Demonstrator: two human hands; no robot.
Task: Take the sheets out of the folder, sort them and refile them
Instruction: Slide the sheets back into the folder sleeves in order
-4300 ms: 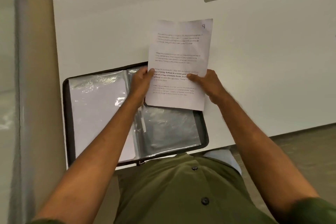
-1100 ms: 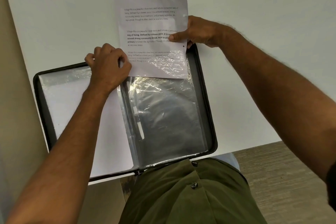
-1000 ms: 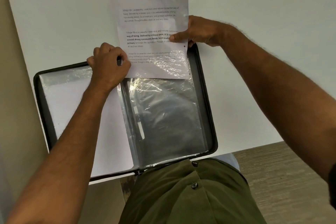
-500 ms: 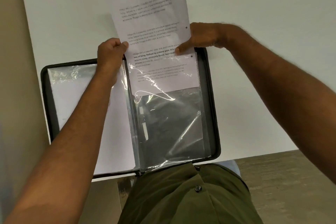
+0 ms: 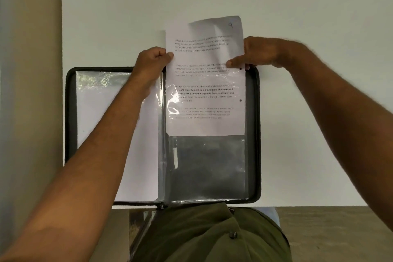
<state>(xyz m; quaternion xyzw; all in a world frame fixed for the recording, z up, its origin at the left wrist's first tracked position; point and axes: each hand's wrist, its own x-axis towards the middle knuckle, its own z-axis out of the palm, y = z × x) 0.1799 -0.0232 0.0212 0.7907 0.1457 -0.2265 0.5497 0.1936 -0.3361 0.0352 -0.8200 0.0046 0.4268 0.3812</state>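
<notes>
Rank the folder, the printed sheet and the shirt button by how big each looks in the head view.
1. Folder, open flat, widest by far.
2. Printed sheet, roughly half the folder's width.
3. Shirt button, tiny, even though it sits nearest the camera.

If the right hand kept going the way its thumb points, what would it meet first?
The right hand points toward the person's left, thumb already on the sheet. Going on across the sheet it would probably meet the left hand pinching the opposite edge, though depth is unclear.

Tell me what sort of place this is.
Probably an office desk or study workstation. A plain white desk holds an open zip folder of clear sleeves, a beige partition panel stands along its left side, and both hands feed a printed sheet in.
</notes>
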